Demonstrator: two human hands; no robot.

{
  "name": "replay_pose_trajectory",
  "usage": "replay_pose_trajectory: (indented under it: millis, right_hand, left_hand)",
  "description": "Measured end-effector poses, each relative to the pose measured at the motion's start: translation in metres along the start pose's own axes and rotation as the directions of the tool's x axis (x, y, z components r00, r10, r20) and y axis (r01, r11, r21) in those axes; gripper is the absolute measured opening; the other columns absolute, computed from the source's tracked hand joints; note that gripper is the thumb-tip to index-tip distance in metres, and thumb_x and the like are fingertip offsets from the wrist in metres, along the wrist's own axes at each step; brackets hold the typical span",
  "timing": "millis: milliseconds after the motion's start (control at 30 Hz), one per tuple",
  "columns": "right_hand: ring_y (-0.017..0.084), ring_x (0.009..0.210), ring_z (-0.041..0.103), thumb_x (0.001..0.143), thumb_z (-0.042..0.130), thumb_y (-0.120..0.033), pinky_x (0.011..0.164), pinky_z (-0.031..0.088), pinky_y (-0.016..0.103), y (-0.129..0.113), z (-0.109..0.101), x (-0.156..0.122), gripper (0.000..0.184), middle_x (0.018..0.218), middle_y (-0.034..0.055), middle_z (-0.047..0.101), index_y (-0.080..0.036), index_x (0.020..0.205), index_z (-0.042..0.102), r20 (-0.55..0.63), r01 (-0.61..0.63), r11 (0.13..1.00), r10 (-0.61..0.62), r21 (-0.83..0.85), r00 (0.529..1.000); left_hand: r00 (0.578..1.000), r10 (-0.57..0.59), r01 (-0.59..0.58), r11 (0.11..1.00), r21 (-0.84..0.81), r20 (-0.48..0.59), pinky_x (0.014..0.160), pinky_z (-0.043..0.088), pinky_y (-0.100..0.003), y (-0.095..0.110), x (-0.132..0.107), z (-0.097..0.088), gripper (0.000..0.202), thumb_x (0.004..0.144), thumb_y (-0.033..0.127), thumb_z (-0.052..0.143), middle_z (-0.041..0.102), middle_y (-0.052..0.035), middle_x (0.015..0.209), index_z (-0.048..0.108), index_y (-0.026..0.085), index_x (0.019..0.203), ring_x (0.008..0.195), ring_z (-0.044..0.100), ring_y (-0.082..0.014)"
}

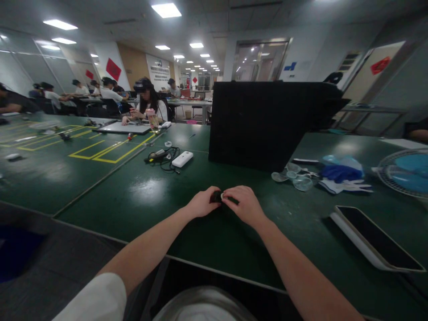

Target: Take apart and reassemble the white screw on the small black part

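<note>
My left hand [203, 203] and my right hand [243, 204] meet over the green table [140, 196], fingers curled round a small black object [216, 196] held between them. A small white spot shows on it at my right fingertips. Most of the object is hidden by my fingers, so I cannot name it. Both forearms reach in from the near edge.
A black board [267, 122] stands upright just behind my hands. Right of it lie clear round lids [294, 177], blue and white gloves [341, 177], a fan [406, 171] and a tablet [377, 238]. A white device [182, 159] with cables lies left. Other people sit at far tables.
</note>
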State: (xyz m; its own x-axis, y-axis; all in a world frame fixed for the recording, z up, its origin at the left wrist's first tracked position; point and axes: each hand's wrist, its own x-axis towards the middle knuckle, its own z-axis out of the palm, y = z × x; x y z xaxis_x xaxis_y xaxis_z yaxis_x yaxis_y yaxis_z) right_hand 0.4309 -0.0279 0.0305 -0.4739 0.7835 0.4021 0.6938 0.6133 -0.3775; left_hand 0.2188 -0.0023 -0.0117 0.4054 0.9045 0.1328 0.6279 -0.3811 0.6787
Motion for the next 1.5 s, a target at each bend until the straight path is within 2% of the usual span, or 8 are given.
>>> replay_pose_trajectory:
  millis: [167,367,500,733,900,1067,1333,1500]
  right_hand:
    - [0.030,0.112,0.057,0.090,0.060,-0.039,0.099,0.039,0.055,-0.001,0.009,0.001,0.019,0.116,0.0050,0.068,-0.031,0.101,0.073,0.066,0.038,0.999,-0.039,0.015,0.997]
    - [0.032,0.110,0.054,0.086,0.064,-0.042,0.100,0.039,0.056,0.018,-0.011,-0.005,0.018,0.111,0.0077,0.065,-0.032,0.096,0.075,-0.198,-0.067,0.981,0.103,0.182,0.975]
    - [0.032,0.106,0.054,0.078,0.073,-0.045,0.099,0.039,0.058,0.025,-0.017,-0.006,0.016,0.104,0.0071,0.066,-0.032,0.088,0.076,-0.184,-0.099,0.950,0.158,0.295,0.970]
    - [0.029,0.113,0.053,0.089,0.062,-0.038,0.097,0.043,0.054,0.012,0.010,-0.002,0.016,0.118,0.0055,0.063,-0.031,0.093,0.075,0.003,0.016,0.998,-0.016,0.056,1.000]
    - [0.030,0.118,0.052,0.091,0.058,-0.032,0.097,0.045,0.053,0.012,0.019,0.005,0.018,0.125,0.0069,0.061,-0.028,0.099,0.073,-0.119,0.042,0.996,-0.051,-0.075,0.992]
    - [0.030,0.113,0.055,0.090,0.054,-0.025,0.099,0.044,0.052,0.048,-0.017,-0.002,0.024,0.120,0.0098,0.063,-0.023,0.107,0.071,-0.304,-0.103,0.979,0.045,-0.177,0.952]
    - [0.034,0.130,0.045,0.079,0.052,-0.006,0.101,0.040,0.054,0.091,-0.008,-0.004,0.055,0.146,0.0080,0.049,-0.027,0.129,0.062,0.088,-0.218,0.904,0.267,-0.367,0.960]
    - [0.034,0.109,0.060,0.086,0.051,-0.015,0.089,0.046,0.051,0.093,0.001,0.000,0.037,0.127,0.0139,0.062,-0.023,0.118,0.069,0.063,-0.298,0.861,0.354,-0.413,0.933]
  left_hand:
    - [0.999,0.033,-0.033,0.998,-0.050,0.002,0.079,0.053,-0.032,0.000,0.001,0.001,0.050,0.081,0.037,0.065,0.071,-0.0025,0.100,0.052,0.027,0.128,0.086,0.068,-0.0189]
    - [0.999,0.030,-0.028,0.996,-0.088,0.016,0.078,0.054,-0.031,0.001,0.000,-0.001,0.050,0.083,0.038,0.064,0.071,-0.0013,0.098,0.049,0.028,0.130,0.085,0.069,-0.0181]
    - [1.000,0.007,-0.004,0.996,-0.094,0.023,0.081,0.054,-0.032,0.004,-0.001,-0.003,0.050,0.083,0.038,0.064,0.071,-0.0022,0.101,0.050,0.027,0.130,0.088,0.069,-0.0184]
    - [0.995,0.068,-0.065,0.997,-0.048,0.069,0.078,0.053,-0.032,0.005,-0.001,-0.004,0.051,0.083,0.040,0.063,0.070,-0.0014,0.095,0.049,0.027,0.130,0.083,0.068,-0.0185]
    - [0.994,0.061,-0.058,0.998,-0.039,0.091,0.079,0.052,-0.031,0.005,0.000,-0.005,0.052,0.083,0.039,0.063,0.070,-0.0025,0.099,0.047,0.025,0.131,0.087,0.068,-0.0190]
    - [0.995,0.038,-0.031,0.996,-0.086,0.087,0.082,0.052,-0.032,0.003,0.000,-0.003,0.050,0.085,0.038,0.062,0.071,-0.0027,0.101,0.047,0.026,0.131,0.089,0.068,-0.0190]
    - [0.999,-0.013,0.020,0.991,-0.135,0.053,0.088,0.052,-0.032,0.006,-0.001,-0.001,0.048,0.086,0.035,0.063,0.070,-0.0047,0.111,0.048,0.025,0.130,0.099,0.068,-0.0193]
    - [0.998,-0.006,0.016,0.988,-0.151,0.067,0.088,0.052,-0.031,0.006,-0.002,-0.003,0.047,0.087,0.034,0.062,0.070,-0.0042,0.113,0.047,0.026,0.130,0.101,0.068,-0.0184]
